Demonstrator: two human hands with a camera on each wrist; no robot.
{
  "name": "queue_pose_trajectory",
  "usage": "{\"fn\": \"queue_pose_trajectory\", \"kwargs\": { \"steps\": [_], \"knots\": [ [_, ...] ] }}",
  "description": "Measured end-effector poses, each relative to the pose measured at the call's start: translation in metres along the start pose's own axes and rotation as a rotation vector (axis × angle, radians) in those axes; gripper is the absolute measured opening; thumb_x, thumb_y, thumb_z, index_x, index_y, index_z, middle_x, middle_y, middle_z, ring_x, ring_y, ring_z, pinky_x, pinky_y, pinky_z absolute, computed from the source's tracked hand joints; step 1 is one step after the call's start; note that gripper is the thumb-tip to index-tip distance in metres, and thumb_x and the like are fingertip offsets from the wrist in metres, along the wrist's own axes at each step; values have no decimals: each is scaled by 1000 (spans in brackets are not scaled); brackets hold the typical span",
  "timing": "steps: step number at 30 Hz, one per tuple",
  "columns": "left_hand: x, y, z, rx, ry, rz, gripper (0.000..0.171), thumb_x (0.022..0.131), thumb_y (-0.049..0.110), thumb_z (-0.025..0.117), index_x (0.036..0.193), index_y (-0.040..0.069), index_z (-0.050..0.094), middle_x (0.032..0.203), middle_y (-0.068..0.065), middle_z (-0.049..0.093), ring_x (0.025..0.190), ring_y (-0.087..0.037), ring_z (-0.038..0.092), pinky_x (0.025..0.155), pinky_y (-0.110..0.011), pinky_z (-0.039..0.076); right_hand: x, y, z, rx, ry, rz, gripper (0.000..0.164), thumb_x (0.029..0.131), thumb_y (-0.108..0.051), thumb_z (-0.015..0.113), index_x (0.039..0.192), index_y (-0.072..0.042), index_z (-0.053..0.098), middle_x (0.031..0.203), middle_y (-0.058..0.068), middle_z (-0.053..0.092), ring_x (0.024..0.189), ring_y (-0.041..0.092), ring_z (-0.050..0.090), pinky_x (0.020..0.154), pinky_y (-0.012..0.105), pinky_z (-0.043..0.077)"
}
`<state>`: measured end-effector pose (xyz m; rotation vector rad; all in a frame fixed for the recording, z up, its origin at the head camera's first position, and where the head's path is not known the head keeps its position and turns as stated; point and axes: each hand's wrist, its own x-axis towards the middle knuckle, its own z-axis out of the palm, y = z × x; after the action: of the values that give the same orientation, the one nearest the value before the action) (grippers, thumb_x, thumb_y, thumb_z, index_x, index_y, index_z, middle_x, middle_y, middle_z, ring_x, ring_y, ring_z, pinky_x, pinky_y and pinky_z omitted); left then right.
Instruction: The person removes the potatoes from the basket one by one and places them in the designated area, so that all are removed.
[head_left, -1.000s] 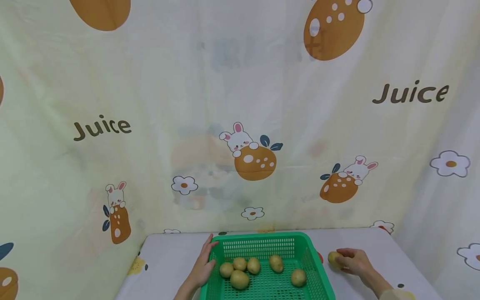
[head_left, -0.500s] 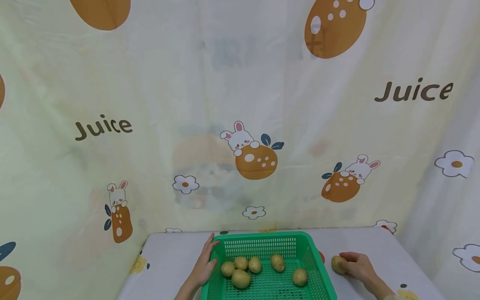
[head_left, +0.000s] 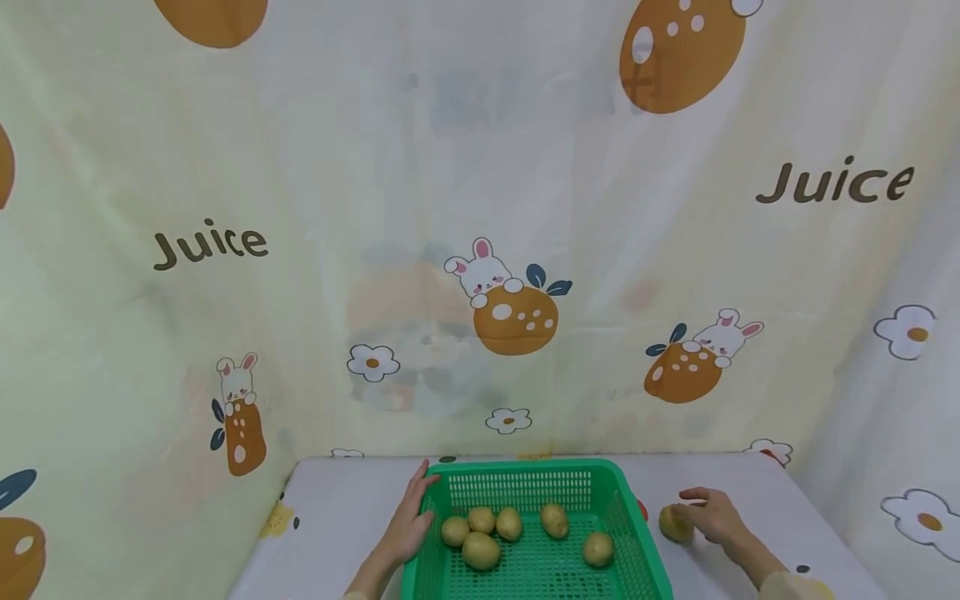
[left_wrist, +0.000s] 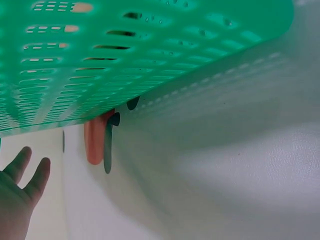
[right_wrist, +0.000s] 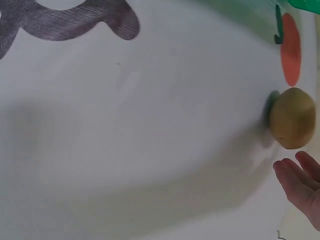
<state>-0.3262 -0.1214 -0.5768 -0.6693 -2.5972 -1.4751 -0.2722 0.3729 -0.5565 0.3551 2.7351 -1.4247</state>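
1. Potato [head_left: 672, 527] is resting on the table [head_left: 712, 475], just right of the basket [head_left: 517, 467]; it is probably staying firm, lightish and inclined to roll, its widest sides offering the best hold.
2. Right hand [head_left: 718, 518] is hovering beside it, fingers extended, grasping nothing.
3. Left hand [head_left: 408, 523] is resting against the basket's rim, fingers relaxed.
4. Right wrist view is showing a gap between fingertips and potato; head view is hiding it, but revealing six potatoes [head_left: 481, 552] inside.

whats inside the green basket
At least six potatoes lie in the green basket. They hide parts of its floor, and its near end is cut off by the head view's edge.
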Motion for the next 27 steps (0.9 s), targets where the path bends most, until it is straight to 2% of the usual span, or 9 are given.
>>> {"fn": "queue_pose_trajectory", "kwargs": {
  "steps": [4,10,14,20,27],
  "knots": [
    [-1,0,-4,-1,1,-4,56,83,-7,46,139,-4,45,161,-23,15,145,-47,14,109,-69,18,4,-16,-2,-2,-14,0,57,90,-25,66,125,17,52,110,31,65,94,32,63,69,41,54],
    [0,-2,-6,-8,-4,-1,56,84,-8,45,140,-4,44,161,-22,15,146,-45,14,110,-68,18,4,-43,5,69,-52,-4,59,94,-30,64,130,15,49,124,37,56,113,50,54,81,53,55],
    [0,-2,-5,-19,-6,1,57,84,-8,45,140,-3,44,161,-21,14,146,-45,14,111,-67,17,2,-62,12,114,-30,-36,54,96,-24,60,131,14,49,126,37,55,116,50,53,83,53,55],
    [0,0,-2,-18,1,17,56,83,-9,46,139,-5,45,161,-23,15,145,-48,14,110,-68,16,-4,-90,24,183,12,-127,46,99,-18,56,132,14,49,125,34,58,112,45,58,81,45,57],
    [0,3,-2,-8,-11,18,55,84,-8,45,139,-6,44,161,-24,15,145,-48,14,110,-69,17,-9,-115,43,292,-36,-165,39,99,-12,56,128,15,52,118,31,61,105,42,64,80,47,57]
  ]
}}
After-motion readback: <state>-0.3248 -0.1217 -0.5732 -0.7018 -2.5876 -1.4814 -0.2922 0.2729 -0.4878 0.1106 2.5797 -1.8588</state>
